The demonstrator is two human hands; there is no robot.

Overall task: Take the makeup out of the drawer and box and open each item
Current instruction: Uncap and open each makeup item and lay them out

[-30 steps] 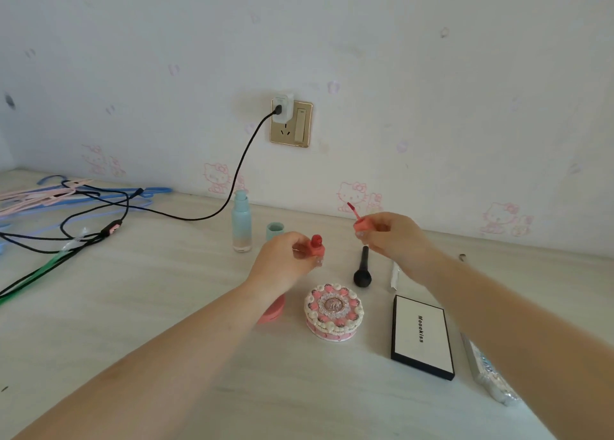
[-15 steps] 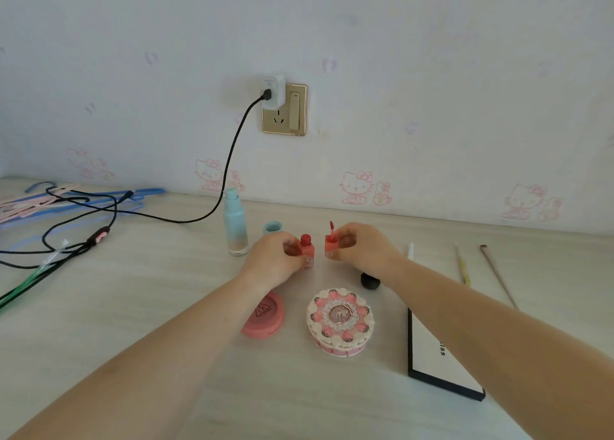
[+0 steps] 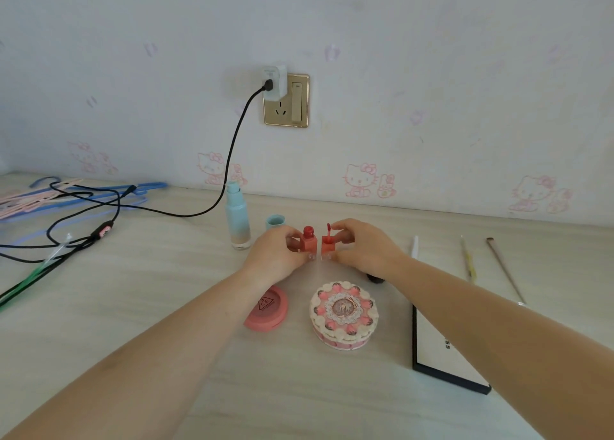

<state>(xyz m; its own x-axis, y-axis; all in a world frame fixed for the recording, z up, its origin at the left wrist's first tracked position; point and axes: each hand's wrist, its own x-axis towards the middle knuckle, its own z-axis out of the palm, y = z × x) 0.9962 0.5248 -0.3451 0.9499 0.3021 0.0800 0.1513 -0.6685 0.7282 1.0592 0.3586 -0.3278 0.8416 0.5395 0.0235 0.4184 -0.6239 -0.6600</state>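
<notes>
Lip gloss bottle (image 3: 307, 242) in left hand (image 3: 277, 260), cap (image 3: 327, 244) in right hand (image 3: 365, 252), side by side.

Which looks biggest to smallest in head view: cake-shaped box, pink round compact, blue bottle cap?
1. cake-shaped box
2. pink round compact, partly hidden by the left forearm, so unsure
3. blue bottle cap, farther from the camera

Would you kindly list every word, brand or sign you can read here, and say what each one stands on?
"SS": the only letters showing on the white lid of the black-edged flat box; the right forearm hides the rest.
Triangle logo with letters on the pink round compact: too small and blurred to read.
Nothing else carries readable text.
</notes>
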